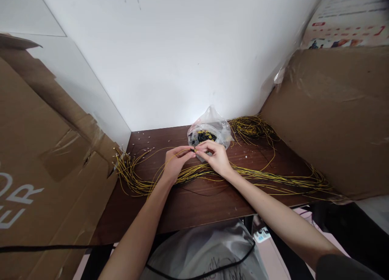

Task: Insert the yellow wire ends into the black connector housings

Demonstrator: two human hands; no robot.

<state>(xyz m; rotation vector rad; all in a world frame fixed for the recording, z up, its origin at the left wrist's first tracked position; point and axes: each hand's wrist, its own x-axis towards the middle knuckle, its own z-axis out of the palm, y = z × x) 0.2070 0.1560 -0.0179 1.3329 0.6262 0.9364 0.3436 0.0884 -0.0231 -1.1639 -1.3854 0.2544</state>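
Observation:
My left hand (175,162) and my right hand (214,155) meet fingertip to fingertip above the dark wooden table (194,207). The left pinches a thin yellow wire (158,152) that runs off to the left. The right pinches something small at the wire's end, too small to tell what. Under both hands a long bundle of yellow wires (273,178) lies across the table. A clear plastic bag (209,130) with small black and yellow parts stands just behind the fingers.
A cardboard box (45,170) stands against the table's left side, and another cardboard box (334,118) against its right. A loose coil of yellow wire (251,128) lies at the back right. A white wall (182,57) closes the back. A black cable (212,270) hangs below.

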